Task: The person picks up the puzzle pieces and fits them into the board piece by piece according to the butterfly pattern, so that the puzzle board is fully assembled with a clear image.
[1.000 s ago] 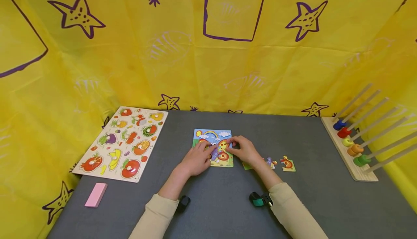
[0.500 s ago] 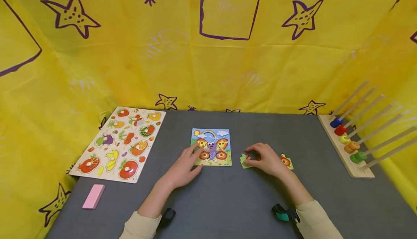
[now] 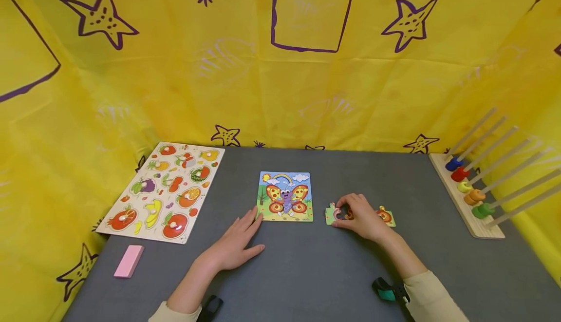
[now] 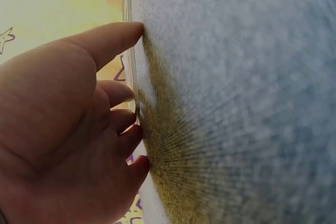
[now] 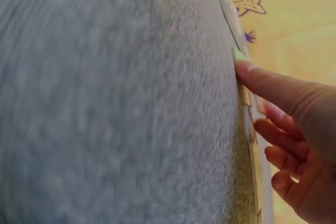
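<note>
On table (image 3: 302,268), right hand (image 3: 362,218) pinching puzzle piece (image 3: 329,216), tab (image 3: 332,206) toward backdrop (image 3: 271,93), left hand (image 3: 232,243) outstretched beside board (image 3: 310,205), butterfly (image 3: 287,198) body axis likewise.

Desk (image 3: 307,273): dark grey. Butterfly puzzle (image 3: 287,196), toward far edge: purple body, yellow-and-red wings. Fruit board (image 3: 151,234), far left corner: pale wood, multicoloured motifs. Stacking rings (image 3: 464,187), right edge: blue, red, yellow, orange, green. Backdrop (image 3: 271,98): yellow, purple starfish outlines.
</note>
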Available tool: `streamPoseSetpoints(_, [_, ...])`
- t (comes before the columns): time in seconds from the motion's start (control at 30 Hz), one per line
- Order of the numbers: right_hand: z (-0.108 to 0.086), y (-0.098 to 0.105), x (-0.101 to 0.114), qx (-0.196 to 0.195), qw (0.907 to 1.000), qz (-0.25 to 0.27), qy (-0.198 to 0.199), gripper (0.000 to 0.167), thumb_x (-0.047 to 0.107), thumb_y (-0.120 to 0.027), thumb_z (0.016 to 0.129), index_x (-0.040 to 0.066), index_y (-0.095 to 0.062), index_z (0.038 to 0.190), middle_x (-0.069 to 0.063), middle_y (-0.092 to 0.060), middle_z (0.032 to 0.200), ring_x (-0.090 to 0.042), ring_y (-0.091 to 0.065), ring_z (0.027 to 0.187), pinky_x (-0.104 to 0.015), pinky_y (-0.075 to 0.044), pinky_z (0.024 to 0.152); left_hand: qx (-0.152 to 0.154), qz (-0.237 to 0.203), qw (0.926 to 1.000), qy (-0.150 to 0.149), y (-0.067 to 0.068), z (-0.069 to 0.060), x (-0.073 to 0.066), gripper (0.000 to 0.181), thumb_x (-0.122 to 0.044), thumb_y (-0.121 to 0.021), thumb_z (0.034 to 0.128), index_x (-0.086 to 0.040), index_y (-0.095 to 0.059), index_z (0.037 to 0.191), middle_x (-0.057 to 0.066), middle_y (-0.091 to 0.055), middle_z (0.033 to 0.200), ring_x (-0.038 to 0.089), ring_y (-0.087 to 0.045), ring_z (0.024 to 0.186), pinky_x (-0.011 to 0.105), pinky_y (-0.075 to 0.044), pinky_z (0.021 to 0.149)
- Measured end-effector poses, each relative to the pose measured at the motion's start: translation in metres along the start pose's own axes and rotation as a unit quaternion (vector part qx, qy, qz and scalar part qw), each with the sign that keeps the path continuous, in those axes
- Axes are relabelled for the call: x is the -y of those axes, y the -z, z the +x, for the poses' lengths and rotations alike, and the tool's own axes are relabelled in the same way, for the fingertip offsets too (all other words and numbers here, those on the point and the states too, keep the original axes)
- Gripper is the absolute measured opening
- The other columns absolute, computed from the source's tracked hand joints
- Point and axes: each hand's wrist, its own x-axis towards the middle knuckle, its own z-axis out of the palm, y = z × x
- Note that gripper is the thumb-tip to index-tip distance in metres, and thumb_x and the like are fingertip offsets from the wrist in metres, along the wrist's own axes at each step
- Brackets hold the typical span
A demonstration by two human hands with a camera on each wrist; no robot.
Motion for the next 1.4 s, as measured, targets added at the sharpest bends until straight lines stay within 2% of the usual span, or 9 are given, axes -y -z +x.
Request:
streamPoseSetpoints(0.13, [0.003, 0.003, 0.007, -0.001, 0.9990, 0.036, -0.025, 0.027, 0.020, -0.082, 0.080, 0.013, -0.061, 0.096, 0.007, -0.061, 0.077, -0.009, -0.050, 0.067, -0.026, -0.043, 0.061, 0.004, -0.002, 1.0000, -0.005, 0.000, 0.001, 0.000, 0.072, -0.033, -0.059, 0.0974, 0.001, -0.027, 0.152, 0.018, -0.016, 0.160, 0.037, -0.012, 0.147, 0.058, -0.013, 0.114])
streamPoseSetpoints(0.23, [0.012, 0.002, 0.018, -0.019, 0.9947, 0.085, -0.055, 0.015, 0.020, -0.077, 0.085, 0.015, -0.065, 0.092, 0.009, -0.066, 0.076, -0.007, -0.057, 0.065, -0.025, -0.046, 0.060, 0.005, 0.002, 1.0000, -0.004, 0.000, 0.002, 0.000, 0.070, -0.034, -0.058, 0.0977, 0.000, -0.029, 0.152, 0.017, -0.018, 0.160, 0.037, -0.012, 0.147, 0.058, -0.013, 0.114])
streamPoseSetpoints(0.4, [0.045, -0.019, 0.049, -0.023, 0.9707, 0.194, -0.140, 0.017, 0.027, -0.076, 0.086, 0.012, -0.070, 0.091, 0.003, -0.073, 0.081, -0.012, -0.062, 0.073, -0.028, -0.043, 0.064, 0.004, 0.005, 1.0000, -0.003, 0.001, 0.001, 0.000, 0.070, -0.034, -0.059, 0.0975, -0.002, -0.029, 0.152, 0.017, -0.017, 0.160, 0.037, -0.012, 0.147, 0.058, -0.013, 0.114])
streamPoseSetpoints(0.5, [0.065, -0.040, 0.067, -0.015, 0.9624, 0.225, -0.152, 0.018, 0.027, -0.076, 0.086, 0.010, -0.071, 0.091, 0.001, -0.074, 0.080, -0.012, -0.063, 0.074, -0.027, -0.044, 0.064, 0.004, 0.007, 0.9999, -0.007, 0.001, 0.000, 0.001, 0.070, -0.034, -0.059, 0.0972, -0.002, -0.031, 0.152, 0.018, -0.018, 0.160, 0.038, -0.013, 0.146, 0.059, -0.014, 0.114])
streamPoseSetpoints(0.63, [0.083, -0.065, 0.081, -0.015, 0.9685, 0.207, -0.137, 0.014, 0.024, -0.076, 0.086, 0.012, -0.071, 0.089, 0.003, -0.073, 0.076, -0.008, -0.063, 0.069, -0.025, -0.046, 0.061, 0.000, 0.002, 0.9999, -0.015, 0.002, 0.001, 0.001, 0.069, -0.033, -0.060, 0.0968, 0.000, -0.033, 0.151, 0.020, -0.019, 0.159, 0.040, -0.014, 0.145, 0.059, -0.015, 0.113])
streamPoseSetpoints(0.77, [0.092, -0.082, 0.087, -0.015, 0.9756, 0.183, -0.121, 0.012, 0.022, -0.075, 0.087, 0.012, -0.070, 0.088, 0.004, -0.071, 0.075, -0.006, -0.060, 0.065, -0.025, -0.047, 0.060, -0.002, -0.010, 0.9998, -0.017, 0.003, 0.002, 0.001, 0.069, -0.033, -0.062, 0.0959, 0.000, -0.035, 0.150, 0.023, -0.019, 0.158, 0.041, -0.015, 0.145, 0.059, -0.016, 0.113])
streamPoseSetpoints(0.97, [0.096, -0.092, 0.088, -0.031, 0.9905, 0.126, -0.045, 0.012, 0.020, -0.077, 0.085, 0.011, -0.070, 0.085, 0.004, -0.069, 0.078, -0.008, -0.060, 0.070, -0.025, -0.048, 0.063, -0.014, -0.013, 0.9996, -0.019, 0.002, 0.002, 0.003, 0.069, -0.031, -0.066, 0.0934, 0.001, -0.038, 0.148, 0.027, -0.020, 0.156, 0.042, -0.018, 0.144, 0.057, -0.019, 0.113])
streamPoseSetpoints(1.17, [0.099, -0.096, 0.084, -0.047, 0.9951, 0.085, 0.017, 0.011, 0.018, -0.080, 0.083, 0.013, -0.071, 0.079, 0.007, -0.066, 0.071, -0.006, -0.055, 0.064, -0.023, -0.044, 0.058, -0.024, -0.016, 0.9995, -0.014, 0.002, 0.002, 0.002, 0.072, -0.030, -0.069, 0.0916, -0.002, -0.037, 0.149, 0.026, -0.024, 0.155, 0.043, -0.021, 0.143, 0.059, -0.023, 0.110])
streamPoseSetpoints(1.4, [0.099, -0.097, 0.087, -0.041, 0.9978, 0.051, -0.007, 0.013, 0.022, -0.080, 0.082, 0.016, -0.070, 0.077, 0.008, -0.064, 0.072, -0.009, -0.055, 0.069, -0.026, -0.043, 0.064, -0.024, -0.012, 0.9996, -0.010, 0.004, 0.002, 0.001, 0.071, -0.032, -0.070, 0.0908, -0.001, -0.040, 0.148, 0.025, -0.025, 0.155, 0.044, -0.023, 0.142, 0.059, -0.027, 0.109])
